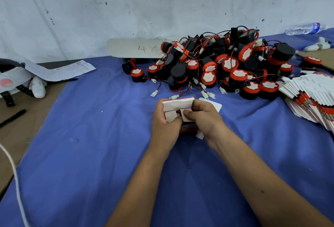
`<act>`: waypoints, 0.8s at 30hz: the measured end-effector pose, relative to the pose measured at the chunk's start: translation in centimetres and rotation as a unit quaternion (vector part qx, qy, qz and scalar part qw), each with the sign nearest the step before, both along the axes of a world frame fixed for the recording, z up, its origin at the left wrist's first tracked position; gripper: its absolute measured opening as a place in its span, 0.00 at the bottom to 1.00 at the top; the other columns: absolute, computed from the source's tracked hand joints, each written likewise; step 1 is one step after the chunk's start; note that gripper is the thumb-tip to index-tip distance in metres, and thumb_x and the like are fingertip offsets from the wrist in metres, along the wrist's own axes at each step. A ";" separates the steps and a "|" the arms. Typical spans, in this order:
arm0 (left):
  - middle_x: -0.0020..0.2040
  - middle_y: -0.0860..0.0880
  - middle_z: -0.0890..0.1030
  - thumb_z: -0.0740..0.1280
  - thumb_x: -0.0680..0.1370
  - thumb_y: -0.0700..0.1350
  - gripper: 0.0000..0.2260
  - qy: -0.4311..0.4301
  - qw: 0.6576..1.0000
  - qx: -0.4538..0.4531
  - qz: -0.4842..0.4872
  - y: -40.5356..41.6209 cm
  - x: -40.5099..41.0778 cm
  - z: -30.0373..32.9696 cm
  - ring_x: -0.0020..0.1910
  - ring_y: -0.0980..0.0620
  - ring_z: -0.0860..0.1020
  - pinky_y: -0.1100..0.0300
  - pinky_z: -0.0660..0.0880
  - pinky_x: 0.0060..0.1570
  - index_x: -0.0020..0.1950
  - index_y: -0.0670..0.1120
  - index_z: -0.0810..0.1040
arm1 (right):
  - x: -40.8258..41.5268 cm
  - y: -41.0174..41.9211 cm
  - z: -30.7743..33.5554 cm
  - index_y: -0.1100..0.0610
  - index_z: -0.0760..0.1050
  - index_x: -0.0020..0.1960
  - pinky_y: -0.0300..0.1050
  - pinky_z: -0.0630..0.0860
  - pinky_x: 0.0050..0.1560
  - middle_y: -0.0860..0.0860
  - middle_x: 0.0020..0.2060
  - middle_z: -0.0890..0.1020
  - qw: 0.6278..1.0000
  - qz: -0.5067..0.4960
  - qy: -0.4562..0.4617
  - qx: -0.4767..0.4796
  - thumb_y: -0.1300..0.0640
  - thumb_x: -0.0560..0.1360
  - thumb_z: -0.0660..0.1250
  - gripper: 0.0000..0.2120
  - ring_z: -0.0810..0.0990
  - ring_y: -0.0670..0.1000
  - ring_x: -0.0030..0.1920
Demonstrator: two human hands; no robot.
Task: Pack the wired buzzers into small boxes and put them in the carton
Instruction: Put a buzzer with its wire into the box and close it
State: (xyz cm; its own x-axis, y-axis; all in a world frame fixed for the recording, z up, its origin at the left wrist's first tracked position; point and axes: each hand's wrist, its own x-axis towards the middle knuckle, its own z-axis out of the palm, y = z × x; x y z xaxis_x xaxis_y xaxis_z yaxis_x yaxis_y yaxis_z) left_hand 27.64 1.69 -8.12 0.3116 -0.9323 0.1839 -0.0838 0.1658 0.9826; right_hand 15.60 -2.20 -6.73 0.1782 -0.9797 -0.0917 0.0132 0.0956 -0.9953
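Note:
A small red and white box (178, 106) sits between both hands over the blue cloth (101, 136), its white end flaps partly folded. My left hand (165, 123) grips its left side, thumb on a flap. My right hand (204, 118) holds its right side and its thumb presses an inner flap. A big pile of black and red wired buzzers (222, 65) with white connectors lies just beyond the hands. The carton is not in view.
A fanned stack of flat unfolded boxes (314, 100) lies at the right. A cardboard piece marked 46 (137, 48) leans on the white wall. Papers (63, 71), a pen and a helmet-like object (12, 80) sit at the left; a water bottle (305, 28) lies far right.

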 end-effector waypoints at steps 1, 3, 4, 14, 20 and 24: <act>0.51 0.56 0.84 0.66 0.74 0.29 0.21 0.001 1.000 -0.001 -0.001 0.1 0.1 0.0 0.50 0.61 0.82 0.67 0.78 0.43 0.60 0.52 0.78 | 0.0 0.0 0.0 0.59 0.82 0.61 0.40 0.82 0.48 0.54 0.51 0.87 1.000 0.000 0.001 -0.002 0.70 0.81 0.63 0.14 0.86 0.52 0.52; 0.52 0.55 0.84 0.67 0.75 0.29 0.21 0.006 1.000 -0.001 -0.005 0.1 0.2 0.0 0.50 0.61 0.82 0.68 0.78 0.43 0.60 0.51 0.78 | -0.1 0.0 0.0 0.59 0.82 0.61 0.46 0.82 0.54 0.54 0.52 0.87 1.000 -0.001 -0.002 0.002 0.69 0.81 0.62 0.14 0.85 0.56 0.56; 0.52 0.55 0.84 0.68 0.75 0.30 0.20 0.010 1.000 -0.001 -0.009 0.1 0.2 0.0 0.49 0.62 0.82 0.68 0.78 0.43 0.61 0.51 0.78 | -0.2 0.0 0.0 0.59 0.82 0.60 0.50 0.82 0.57 0.55 0.53 0.87 1.000 0.001 -0.006 0.006 0.68 0.82 0.61 0.14 0.84 0.57 0.57; 0.47 0.58 0.85 0.74 0.74 0.35 0.17 0.008 1.000 0.000 0.007 -0.4 -0.5 0.2 0.46 0.61 0.83 0.67 0.79 0.41 0.56 0.53 0.77 | -0.5 0.0 0.1 0.55 0.83 0.57 0.61 0.78 0.64 0.56 0.53 0.87 0.999 0.030 -0.031 0.025 0.49 0.82 0.67 0.12 0.84 0.60 0.59; 0.48 0.60 0.85 0.73 0.75 0.36 0.15 -0.004 1.000 -0.006 0.024 -0.6 -0.7 0.0 0.47 0.60 0.84 0.64 0.81 0.41 0.57 0.52 0.77 | -0.9 0.9 0.3 0.52 0.78 0.59 0.55 0.83 0.57 0.49 0.53 0.86 0.998 0.001 0.013 -0.062 0.55 0.75 0.77 0.14 0.85 0.51 0.55; 0.49 0.58 0.84 0.74 0.72 0.34 0.20 -0.015 0.999 0.000 0.034 -0.6 -0.7 -0.2 0.49 0.61 0.83 0.65 0.81 0.43 0.58 0.54 0.77 | -1.5 0.9 0.5 0.52 0.72 0.57 0.49 0.82 0.47 0.47 0.51 0.79 0.953 -0.165 0.108 -0.230 0.60 0.74 0.74 0.16 0.80 0.46 0.52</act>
